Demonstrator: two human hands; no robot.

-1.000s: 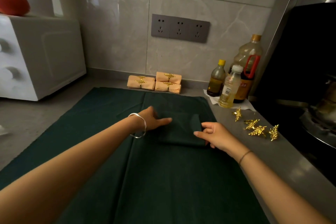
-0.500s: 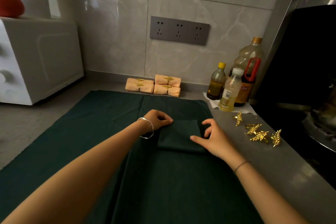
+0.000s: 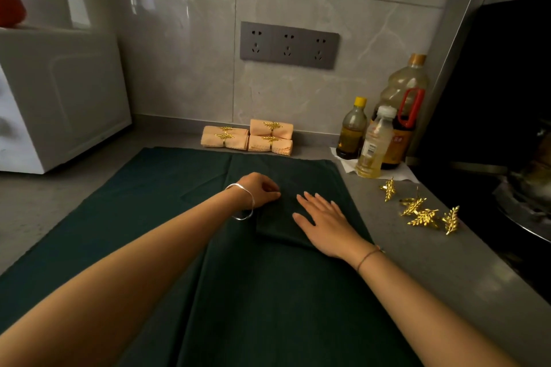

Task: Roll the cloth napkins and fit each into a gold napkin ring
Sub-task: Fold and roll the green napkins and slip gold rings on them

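**Green napkin pressed flat on the counter**

The right hand (image 3: 325, 223) lay flat on the folded green napkin (image 3: 275, 225), fingers straight and slightly spread. The left hand (image 3: 259, 189) sat at the napkin's left edge w/ fingers curled – an actual pinch couldn't be told. The napkin rested on a larger green cloth (image 3: 167, 217) spread over the counter (image 3: 417, 271).

Four peach napkin rolls (image 3: 247, 137), each in a gold ring, lay by the back wall. Loose gold leaf napkin rings (image 3: 423, 213) lay right of the cloth.

Bottles – yellow-capped bottle (image 3: 351, 131) approx. half full of dark oil; white-capped bottle (image 3: 374, 146) w/ pale yellow liquid low down; handled jug (image 3: 402, 104) holding amber liquid.
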